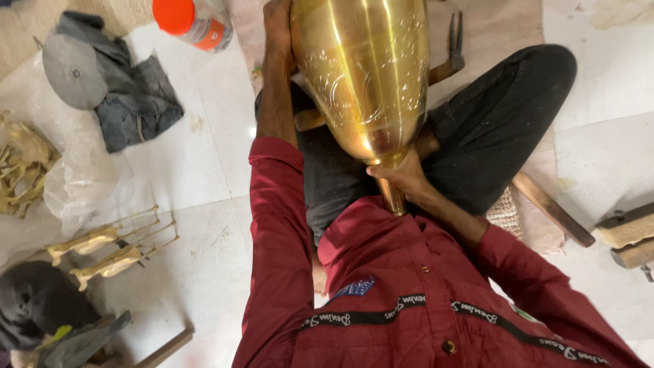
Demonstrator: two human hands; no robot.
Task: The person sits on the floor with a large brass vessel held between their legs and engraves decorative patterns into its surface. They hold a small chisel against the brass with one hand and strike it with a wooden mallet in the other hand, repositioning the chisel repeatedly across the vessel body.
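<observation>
A large polished brass vase (364, 68) with engraved patterns lies across my lap, its narrow neck pointing toward my chest. My right hand (402, 174) is closed around the neck where the body narrows. My left hand (278, 34) rests flat against the vase's upper left side, steadying it. I sit cross-legged in dark trousers and a red shirt. A wooden-handled tool (310, 119) lies under the vase on my lap.
Pliers (455, 34) lie on the floor beyond my knee. Brass animal figures (109, 249) and more brass pieces (20, 167) sit on plastic at left. A grey cloth with a disc (75, 71), an orange-capped bottle (194, 20), and wooden mallets (627, 235) lie around.
</observation>
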